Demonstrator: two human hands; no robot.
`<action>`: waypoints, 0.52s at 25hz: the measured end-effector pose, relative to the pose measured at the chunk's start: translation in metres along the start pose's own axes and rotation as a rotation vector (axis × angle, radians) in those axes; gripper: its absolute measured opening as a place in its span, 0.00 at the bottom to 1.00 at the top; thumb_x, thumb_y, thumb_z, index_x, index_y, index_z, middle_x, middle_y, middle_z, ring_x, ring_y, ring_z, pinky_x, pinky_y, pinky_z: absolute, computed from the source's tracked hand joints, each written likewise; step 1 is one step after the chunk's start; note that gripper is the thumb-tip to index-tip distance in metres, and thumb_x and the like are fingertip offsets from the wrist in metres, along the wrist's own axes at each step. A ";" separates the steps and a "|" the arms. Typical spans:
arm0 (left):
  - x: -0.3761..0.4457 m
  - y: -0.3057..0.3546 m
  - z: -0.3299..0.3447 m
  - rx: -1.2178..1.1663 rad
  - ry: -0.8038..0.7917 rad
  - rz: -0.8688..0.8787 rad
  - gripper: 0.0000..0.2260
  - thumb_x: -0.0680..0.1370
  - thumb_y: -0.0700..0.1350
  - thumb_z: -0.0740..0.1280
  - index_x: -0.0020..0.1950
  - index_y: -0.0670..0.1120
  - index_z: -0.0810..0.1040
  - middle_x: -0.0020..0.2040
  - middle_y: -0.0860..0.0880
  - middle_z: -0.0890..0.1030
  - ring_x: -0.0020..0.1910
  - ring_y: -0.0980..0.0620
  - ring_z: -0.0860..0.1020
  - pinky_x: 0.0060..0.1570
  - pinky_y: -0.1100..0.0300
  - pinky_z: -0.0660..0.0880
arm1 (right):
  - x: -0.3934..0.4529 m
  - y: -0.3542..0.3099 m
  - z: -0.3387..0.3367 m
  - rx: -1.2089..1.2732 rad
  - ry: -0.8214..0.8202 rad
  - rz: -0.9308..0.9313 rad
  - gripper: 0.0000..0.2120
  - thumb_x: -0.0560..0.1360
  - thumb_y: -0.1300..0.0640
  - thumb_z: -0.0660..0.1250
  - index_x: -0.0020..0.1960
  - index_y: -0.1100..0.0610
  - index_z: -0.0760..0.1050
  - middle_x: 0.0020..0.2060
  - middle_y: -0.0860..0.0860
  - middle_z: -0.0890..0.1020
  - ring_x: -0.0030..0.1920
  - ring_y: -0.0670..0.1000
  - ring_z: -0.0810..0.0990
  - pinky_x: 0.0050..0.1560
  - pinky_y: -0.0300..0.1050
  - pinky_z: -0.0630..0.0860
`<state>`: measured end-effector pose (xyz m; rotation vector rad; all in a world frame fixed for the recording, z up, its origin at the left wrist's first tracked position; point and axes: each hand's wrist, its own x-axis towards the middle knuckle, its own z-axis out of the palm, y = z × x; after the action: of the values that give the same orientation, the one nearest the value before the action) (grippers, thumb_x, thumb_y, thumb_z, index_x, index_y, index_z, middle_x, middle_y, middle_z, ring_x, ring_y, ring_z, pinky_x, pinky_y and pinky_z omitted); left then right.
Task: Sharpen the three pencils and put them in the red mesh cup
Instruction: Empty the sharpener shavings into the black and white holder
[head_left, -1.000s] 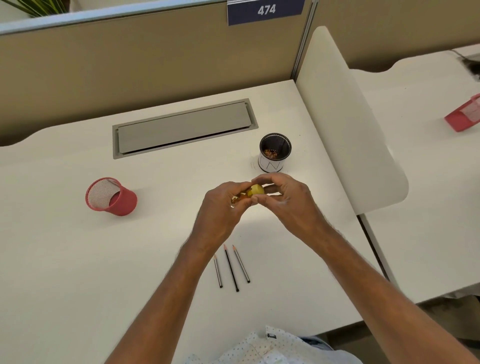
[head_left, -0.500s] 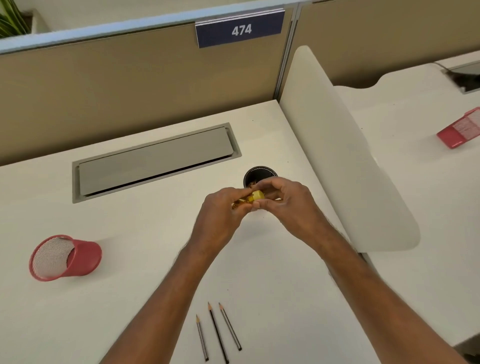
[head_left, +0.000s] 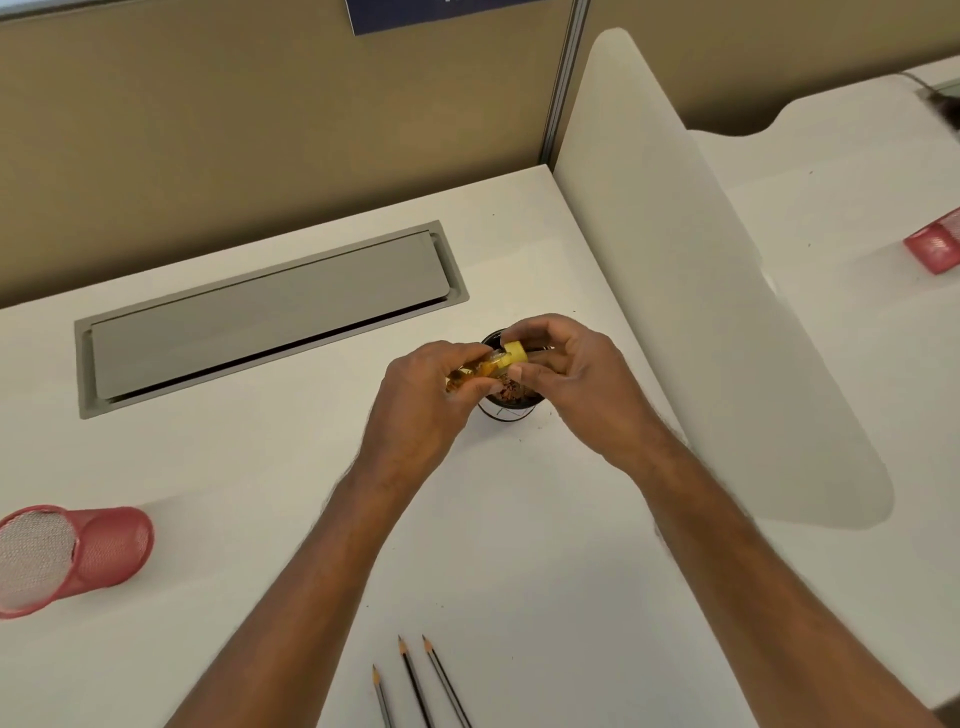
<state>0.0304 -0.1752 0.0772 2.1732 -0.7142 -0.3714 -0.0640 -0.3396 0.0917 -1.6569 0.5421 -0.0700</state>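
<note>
Both hands meet over a small black pot (head_left: 511, 402) of shavings on the white counter (head_left: 519, 545). The left hand (head_left: 426, 410) pinches the clear body of a yellow sharpener (head_left: 501, 359), its grip closed around it. The right hand (head_left: 582, 384) grasps the sharpener's yellow cap end with thumb and fingertips. Three pencils (head_left: 413, 680) lie side by side near the counter's front edge, tips pointing away. The red cup (head_left: 78, 556) stands far left, well apart.
</note>
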 end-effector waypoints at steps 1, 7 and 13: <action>0.001 -0.001 0.001 0.000 0.001 -0.004 0.15 0.75 0.50 0.76 0.62 0.53 0.84 0.50 0.56 0.84 0.47 0.59 0.78 0.47 0.67 0.74 | 0.001 0.002 -0.001 0.027 0.002 0.006 0.14 0.78 0.66 0.71 0.60 0.52 0.81 0.53 0.47 0.87 0.56 0.48 0.86 0.58 0.48 0.83; 0.004 -0.006 0.005 0.004 0.002 -0.030 0.17 0.75 0.50 0.76 0.63 0.52 0.83 0.53 0.54 0.84 0.49 0.58 0.77 0.48 0.69 0.71 | 0.006 0.007 -0.009 0.047 0.022 0.035 0.15 0.79 0.68 0.70 0.62 0.54 0.80 0.57 0.50 0.85 0.56 0.50 0.86 0.60 0.52 0.83; 0.004 -0.007 0.005 0.002 0.010 -0.040 0.16 0.75 0.49 0.76 0.62 0.52 0.83 0.51 0.56 0.83 0.47 0.61 0.77 0.47 0.70 0.71 | -0.003 0.005 -0.002 -0.561 0.084 -0.200 0.16 0.81 0.64 0.67 0.65 0.50 0.78 0.60 0.48 0.82 0.58 0.49 0.82 0.57 0.43 0.82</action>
<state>0.0337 -0.1773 0.0686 2.1926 -0.6672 -0.3803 -0.0691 -0.3408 0.0877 -2.2623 0.4825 -0.1444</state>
